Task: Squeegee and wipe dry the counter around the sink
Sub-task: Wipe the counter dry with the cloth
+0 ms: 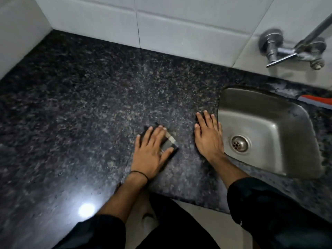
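A dark speckled granite counter [100, 97] runs from the left wall to a steel sink [280, 141] set in at the right. My left hand [152, 150] lies flat on a dark folded cloth with pale stripes [170, 141], pressing it onto the counter near the front edge. My right hand [208, 135] rests flat on the granite with fingers spread, right beside the sink's left rim, holding nothing. An orange and grey squeegee [316, 101] pokes in at the right edge, behind the sink.
White tiled walls [179, 24] close the counter at the back and left. A chrome wall tap [294, 49] sticks out above the sink. The sink drain [239, 143] is open. A lamp glare [86, 210] shines on the front left granite. The counter's front edge is just under my wrists.
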`<act>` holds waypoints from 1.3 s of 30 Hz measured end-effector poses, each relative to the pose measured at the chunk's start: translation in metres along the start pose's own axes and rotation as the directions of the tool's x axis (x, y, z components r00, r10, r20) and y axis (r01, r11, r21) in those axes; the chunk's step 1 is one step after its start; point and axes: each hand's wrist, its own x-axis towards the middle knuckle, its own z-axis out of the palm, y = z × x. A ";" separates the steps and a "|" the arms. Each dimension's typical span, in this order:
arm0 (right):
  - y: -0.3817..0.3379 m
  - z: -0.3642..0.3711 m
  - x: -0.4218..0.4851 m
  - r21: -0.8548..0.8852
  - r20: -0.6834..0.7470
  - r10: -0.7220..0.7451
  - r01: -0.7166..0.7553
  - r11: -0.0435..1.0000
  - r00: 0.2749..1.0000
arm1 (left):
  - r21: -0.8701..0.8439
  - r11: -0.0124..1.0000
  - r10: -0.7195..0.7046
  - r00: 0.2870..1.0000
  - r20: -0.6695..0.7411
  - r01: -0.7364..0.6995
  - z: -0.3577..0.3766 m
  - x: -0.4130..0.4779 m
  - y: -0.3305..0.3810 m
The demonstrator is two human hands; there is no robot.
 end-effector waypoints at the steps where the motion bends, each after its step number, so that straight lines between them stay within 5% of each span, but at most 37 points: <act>1: 0.000 0.000 0.000 -0.004 -0.003 0.000 0.000 1.000 1.000 | 0.005 0.995 -0.097 0.995 -0.024 0.097 -0.005 0.001 -0.021; 6: -0.002 0.002 0.002 -0.026 -0.019 0.001 -0.002 1.000 1.000 | -0.037 0.869 -0.495 0.864 -0.089 0.494 -0.023 -0.006 -0.069; 9: -0.001 0.004 0.003 -0.039 -0.027 0.000 -0.001 0.999 1.000 | 0.006 0.885 -0.463 0.879 -0.110 0.466 -0.010 -0.011 -0.027; 13: 0.000 0.005 0.004 -0.036 -0.028 -0.012 0.011 0.999 1.000 | 0.013 0.978 -0.210 0.978 -0.015 0.210 0.012 -0.023 0.041; 17: 0.001 0.004 0.002 -0.071 -0.028 -0.038 0.036 0.997 0.999 | 0.005 0.991 -0.132 0.991 -0.003 0.132 0.008 -0.030 0.034; 21: -0.025 0.003 0.001 -0.081 0.001 -0.010 0.010 0.997 1.000 | -0.015 0.912 -0.410 0.908 -0.087 0.410 -0.014 -0.038 -0.039; 26: -0.105 0.019 -0.011 0.003 0.053 -0.299 0.299 0.954 0.953 | -0.111 0.693 -0.721 0.679 -0.141 0.713 -0.039 -0.051 -0.096; 28: -0.137 0.033 -0.020 0.015 0.103 -0.359 0.360 0.933 0.928 | -0.086 0.689 -0.723 0.673 -0.156 0.720 -0.033 -0.058 -0.079; 34: -0.152 0.048 -0.029 -0.108 0.088 -0.386 0.394 0.913 0.918 | 0.010 0.831 -0.545 0.818 -0.182 0.556 -0.018 -0.112 -0.045; 36: -0.152 0.048 -0.028 -0.103 0.081 -0.394 0.401 0.910 0.916 | 0.005 0.794 -0.598 0.781 -0.180 0.608 -0.027 -0.124 -0.073; 39: -0.156 0.049 -0.031 -0.106 0.082 -0.399 0.406 0.908 0.913 | -0.088 0.656 -0.750 0.635 -0.183 0.750 -0.045 -0.130 -0.118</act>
